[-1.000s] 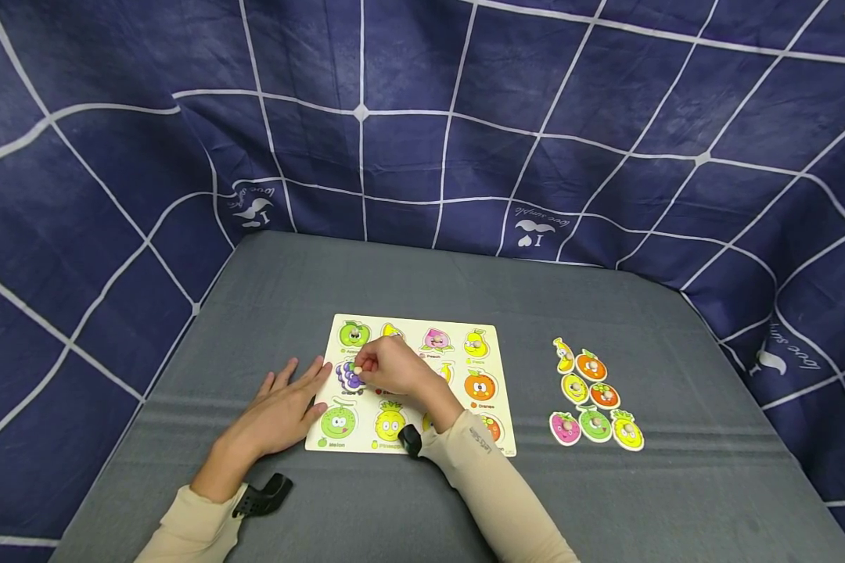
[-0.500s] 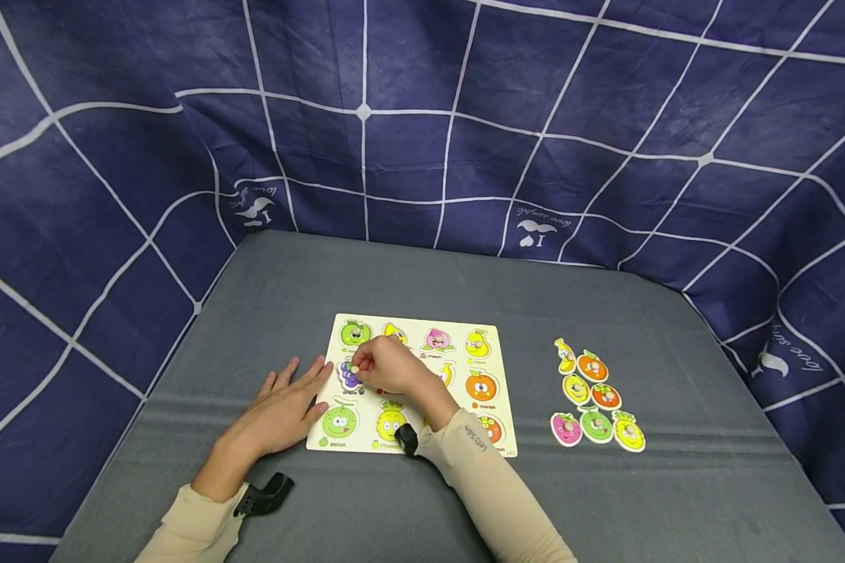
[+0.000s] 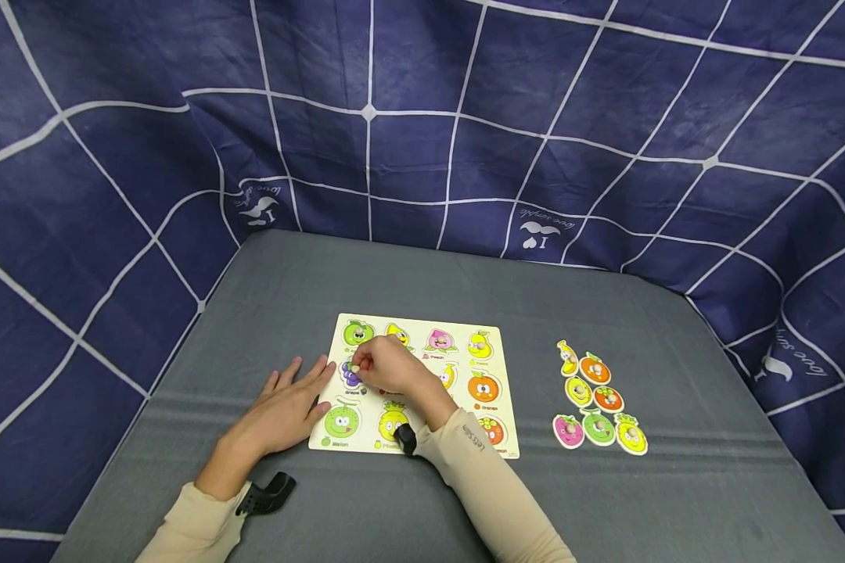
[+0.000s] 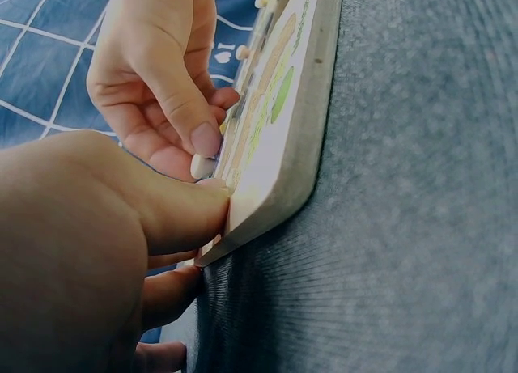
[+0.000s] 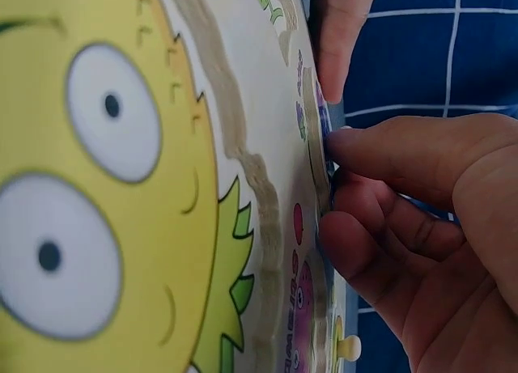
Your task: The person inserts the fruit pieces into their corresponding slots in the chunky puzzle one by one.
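A cream fruit puzzle board (image 3: 422,453) lies on the grey cloth, with peach, pear, orange, melon and other fruit pictures in recesses. My right hand (image 3: 394,367) pinches the pale knob of the purple grape puzzle piece (image 3: 348,377) at the board's left side, over the grape spot. In the left wrist view that knob (image 4: 202,166) shows under the right thumb. My left hand (image 3: 289,408) lies flat with straight fingers at the board's left edge, its thumb (image 4: 198,215) on the board's surface. My right forearm covers part of the lower right pictures.
Right of the board lies a group of loose knobbed fruit pieces, among them a banana (image 3: 567,358), an orange (image 3: 595,368), a pink one (image 3: 568,431) and a pineapple (image 3: 631,435). A navy checked cloth (image 3: 422,141) rises around the table.
My right hand has shifted the grape piece slightly upward on the board, and the "Grape" label below it now shows. The left hand stays at the edge.
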`<action>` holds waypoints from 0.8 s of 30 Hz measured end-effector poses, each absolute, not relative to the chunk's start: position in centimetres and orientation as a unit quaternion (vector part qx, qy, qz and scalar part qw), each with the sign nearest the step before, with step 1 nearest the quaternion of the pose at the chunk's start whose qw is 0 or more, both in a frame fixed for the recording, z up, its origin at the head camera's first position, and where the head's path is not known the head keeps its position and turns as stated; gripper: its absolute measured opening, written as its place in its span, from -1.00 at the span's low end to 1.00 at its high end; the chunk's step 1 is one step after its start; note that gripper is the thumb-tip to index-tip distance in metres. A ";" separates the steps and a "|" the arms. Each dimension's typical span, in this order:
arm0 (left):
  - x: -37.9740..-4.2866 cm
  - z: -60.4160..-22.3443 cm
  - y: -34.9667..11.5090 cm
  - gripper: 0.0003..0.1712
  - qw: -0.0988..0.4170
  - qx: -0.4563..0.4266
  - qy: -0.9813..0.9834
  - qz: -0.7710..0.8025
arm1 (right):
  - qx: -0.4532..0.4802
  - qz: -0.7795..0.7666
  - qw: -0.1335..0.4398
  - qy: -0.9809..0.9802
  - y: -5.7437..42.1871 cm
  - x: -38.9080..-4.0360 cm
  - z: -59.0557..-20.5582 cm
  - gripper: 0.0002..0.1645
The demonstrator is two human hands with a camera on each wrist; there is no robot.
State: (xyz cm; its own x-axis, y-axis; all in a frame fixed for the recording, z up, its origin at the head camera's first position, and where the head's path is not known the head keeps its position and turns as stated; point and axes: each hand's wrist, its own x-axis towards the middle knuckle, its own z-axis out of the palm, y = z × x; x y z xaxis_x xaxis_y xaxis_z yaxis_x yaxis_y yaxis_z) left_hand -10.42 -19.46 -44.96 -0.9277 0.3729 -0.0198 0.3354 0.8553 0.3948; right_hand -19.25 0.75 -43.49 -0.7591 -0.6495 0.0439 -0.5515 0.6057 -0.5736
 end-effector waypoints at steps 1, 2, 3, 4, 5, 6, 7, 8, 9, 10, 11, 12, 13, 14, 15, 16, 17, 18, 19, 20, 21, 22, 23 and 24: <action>-10.4 -45.0 -19.5 -0.33 0.047 0.185 0.962 0.196 | -0.339 -0.287 0.083 0.892 0.7 -19.3 -43.5 -0.93; -10.5 -45.0 -19.5 -0.33 0.047 0.185 0.962 0.197 | -0.340 -0.286 0.082 0.892 0.7 -19.3 -43.5 -0.93; -10.5 -45.0 -19.5 -0.33 0.047 0.185 0.961 0.198 | -0.341 -0.286 0.082 0.892 0.7 -19.3 -43.5 -0.92; -10.5 -45.0 -19.5 -0.33 0.047 0.186 0.961 0.198 | -0.342 -0.284 0.082 0.892 0.7 -19.3 -43.6 -0.92; -10.5 -45.0 -19.5 -0.33 0.047 0.186 0.961 0.198 | -0.341 -0.284 0.083 0.892 0.7 -19.3 -43.6 -0.92; -10.5 -45.0 -19.5 -0.33 0.047 0.186 0.961 0.198 | -0.340 -0.283 0.084 0.893 0.6 -19.3 -43.7 -0.92; -10.5 -45.0 -19.5 -0.33 0.046 0.187 0.961 0.197 | -0.337 -0.283 0.086 0.894 0.6 -19.3 -43.7 -0.92; -10.5 -45.1 -19.5 -0.33 0.046 0.187 0.961 0.197 | -0.334 -0.285 0.089 0.894 0.6 -19.3 -43.7 -0.92; -10.5 -45.1 -19.5 -0.33 0.045 0.186 0.961 0.197 | -0.332 -0.286 0.091 0.894 0.6 -19.2 -43.7 -0.92; -10.5 -45.1 -19.5 -0.33 0.045 0.186 0.961 0.197 | -0.330 -0.287 0.093 0.895 0.6 -19.2 -43.7 -0.93; -10.5 -45.1 -19.5 -0.33 0.044 0.187 0.961 0.197 | -0.328 -0.289 0.095 0.895 0.6 -19.2 -43.7 -0.93; -10.5 -45.1 -19.5 -0.33 0.044 0.187 0.961 0.197 | -0.326 -0.290 0.096 0.895 0.6 -19.1 -43.6 -0.94; -10.6 -45.1 -19.5 -0.33 0.044 0.186 0.961 0.198 | -0.324 -0.290 0.096 0.895 0.6 -19.1 -43.6 -0.94; -10.6 -45.1 -19.5 -0.33 0.046 0.186 0.961 0.199 | -0.323 -0.291 0.096 0.896 0.6 -19.1 -43.5 -0.94; -10.6 -45.1 -19.5 -0.32 0.046 0.186 0.961 0.199 | -0.321 -0.291 0.096 0.896 0.6 -19.0 -43.5 -0.95; -10.6 -45.1 -19.5 -0.32 0.047 0.186 0.961 0.200 | -0.320 -0.292 0.097 0.896 0.7 -19.0 -43.5 -0.95; -10.6 -45.1 -19.5 -0.32 0.048 0.185 0.961 0.199 | -0.320 -0.292 0.095 0.896 0.7 -19.0 -43.5 -0.95; -10.6 -45.2 -19.5 -0.32 0.050 0.184 0.961 0.199 | -0.320 -0.292 0.094 0.896 0.7 -18.9 -43.5 -0.96; -10.6 -45.2 -19.5 -0.32 0.050 0.184 0.961 0.199 | -0.320 -0.291 0.093 0.897 0.8 -18.9 -43.5 -0.95; -10.6 -45.1 -19.5 -0.32 0.049 0.184 0.962 0.198 | -0.320 -0.294 0.093 0.896 0.8 -18.9 -43.4 -0.95; -10.6 -45.1 -19.5 -0.32 0.047 0.185 0.962 0.196 | -0.321 -0.295 0.092 0.895 0.9 -18.9 -43.4 -0.94; -10.6 -45.2 -19.5 -0.32 0.047 0.184 0.962 0.196 | -0.321 -0.296 0.091 0.895 0.9 -18.9 -43.4 -0.93; -10.6 -45.2 -19.5 -0.32 0.046 0.184 0.962 0.196 | -0.322 -0.295 0.089 0.895 1.0 -18.9 -43.4 -0.92; -10.6 -45.2 -19.5 -0.32 0.046 0.184 0.962 0.196 | -0.320 -0.297 0.090 0.895 1.1 -18.9 -43.4 -0.91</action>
State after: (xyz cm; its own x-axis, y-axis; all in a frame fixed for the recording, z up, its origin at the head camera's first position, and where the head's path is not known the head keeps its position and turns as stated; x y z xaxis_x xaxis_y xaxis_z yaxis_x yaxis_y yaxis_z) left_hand -10.60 -19.47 -45.18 -0.9279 0.3724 -0.0165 0.3363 0.8555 0.3938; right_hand -18.91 1.08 -43.42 -0.7785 -0.6270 0.0291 -0.5199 0.6182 -0.5894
